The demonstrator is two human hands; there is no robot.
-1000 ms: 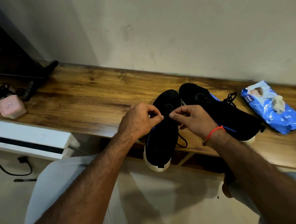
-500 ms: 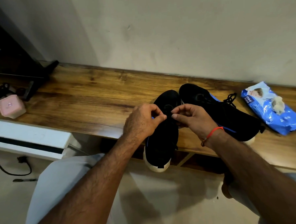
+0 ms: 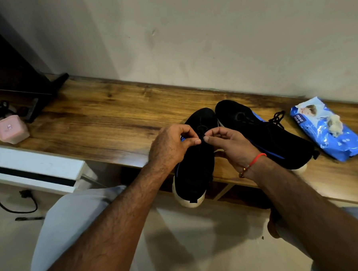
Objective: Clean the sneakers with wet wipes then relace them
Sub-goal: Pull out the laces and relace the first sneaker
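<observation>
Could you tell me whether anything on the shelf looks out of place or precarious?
The near sneaker hangs heel-first over the edge of the wooden shelf, so it could tip. A crumpled used wipe lies on the wet wipes pack. Both hands pinch its lace.

Both bare forearms reach up from the bottom of the frame and meet just right of centre. The left hand (image 3: 170, 146) and right hand (image 3: 230, 145) have curled fingers, thumb tips nearly touching, each pinching something dark and thin.
</observation>
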